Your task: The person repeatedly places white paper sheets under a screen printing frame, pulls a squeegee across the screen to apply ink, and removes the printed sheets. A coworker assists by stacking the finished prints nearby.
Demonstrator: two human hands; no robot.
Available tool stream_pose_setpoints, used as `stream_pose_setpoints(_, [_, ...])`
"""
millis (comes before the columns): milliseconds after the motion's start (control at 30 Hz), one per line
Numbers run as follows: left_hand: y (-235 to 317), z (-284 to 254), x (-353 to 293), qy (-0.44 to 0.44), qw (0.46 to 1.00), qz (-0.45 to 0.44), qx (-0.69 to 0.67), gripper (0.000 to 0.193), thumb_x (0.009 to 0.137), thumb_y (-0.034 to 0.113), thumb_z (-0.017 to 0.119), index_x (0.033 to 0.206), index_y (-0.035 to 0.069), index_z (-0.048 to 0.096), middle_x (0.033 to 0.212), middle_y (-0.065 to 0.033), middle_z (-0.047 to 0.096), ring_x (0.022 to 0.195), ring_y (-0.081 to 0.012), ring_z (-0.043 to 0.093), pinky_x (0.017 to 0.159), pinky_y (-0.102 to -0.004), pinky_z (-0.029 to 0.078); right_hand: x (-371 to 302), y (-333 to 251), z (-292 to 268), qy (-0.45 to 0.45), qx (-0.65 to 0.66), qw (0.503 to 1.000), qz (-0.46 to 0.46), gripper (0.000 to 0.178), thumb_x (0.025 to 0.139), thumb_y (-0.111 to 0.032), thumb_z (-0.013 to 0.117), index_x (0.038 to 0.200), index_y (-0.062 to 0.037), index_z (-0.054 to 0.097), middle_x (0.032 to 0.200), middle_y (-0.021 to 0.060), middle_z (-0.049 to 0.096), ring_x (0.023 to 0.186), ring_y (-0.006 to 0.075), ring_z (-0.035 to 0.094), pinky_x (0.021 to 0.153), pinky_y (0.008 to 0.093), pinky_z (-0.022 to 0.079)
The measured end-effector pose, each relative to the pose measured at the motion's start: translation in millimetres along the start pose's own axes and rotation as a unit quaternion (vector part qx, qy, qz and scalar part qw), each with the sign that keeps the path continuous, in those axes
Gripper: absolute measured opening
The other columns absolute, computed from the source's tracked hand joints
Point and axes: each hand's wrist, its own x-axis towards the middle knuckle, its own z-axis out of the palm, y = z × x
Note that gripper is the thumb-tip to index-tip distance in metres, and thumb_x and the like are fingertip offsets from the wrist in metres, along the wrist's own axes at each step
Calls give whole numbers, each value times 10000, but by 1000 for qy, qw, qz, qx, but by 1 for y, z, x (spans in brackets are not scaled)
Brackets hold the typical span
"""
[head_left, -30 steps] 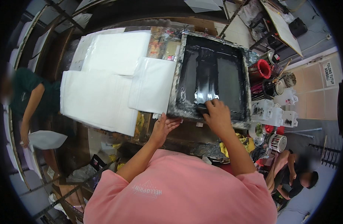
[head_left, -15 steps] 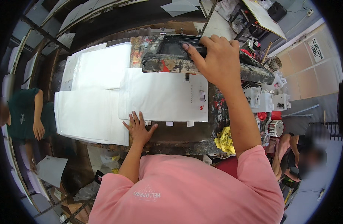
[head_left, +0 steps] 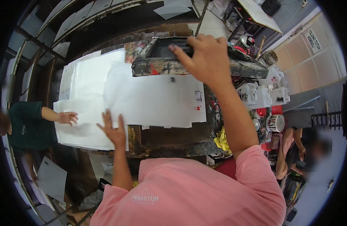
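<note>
Fingers [head_left: 188,47] seemingly grip raised screen frame [head_left: 162,67] edge.

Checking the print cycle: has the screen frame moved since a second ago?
Yes. The screen frame, gripped by the right hand, has swung up off the white sheet.

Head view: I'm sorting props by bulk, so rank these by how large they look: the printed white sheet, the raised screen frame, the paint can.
1. printed white sheet
2. raised screen frame, nearer the camera, so unsure
3. paint can
</note>
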Motion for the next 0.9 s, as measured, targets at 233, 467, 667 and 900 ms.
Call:
stream_pose_setpoints(233, [-25,15,-5,61,993,49,89,618,1053,315,686,1598,89,503,1684,-226,407,1597,-418,302,1294,-635,171,-13,0,3,-15,-14,1000,1,649,974,-666,607,914,-49,801,893,105,709,891,275,653,928,486,387])
stream_pose_setpoints(467, [116,151,-105,-286,922,261,10,562,1090,431,536,1598,192,522,1723,-178,355,1621,-433,243,1261,-758,75,7,2,-5,-63,-61,996,-1,668,1006,-684,560,1035,-70,820,964,130,754,951,298,714,917,495,415])
stream_pose_setpoints(667, [111,161,-112,-305,919,246,-42,565,1109,446,478,1609,184,505,1729,-185,339,1609,-451,243,1244,-780,60,11,5,-5,-50,-47,998,13,522,973,-617,649,1058,-136,830,912,82,760,891,280,714,843,463,418])
stream_pose_setpoints(900, [108,160,-113,-309,917,249,-21,581,1108,462,477,1620,189,488,1737,-177,325,1610,-445,246,1247,-776,41,12,7,1,-11,-6,1000,-10,529,954,-627,663,1018,-129,832,882,87,757,839,301,710,788,473,422])
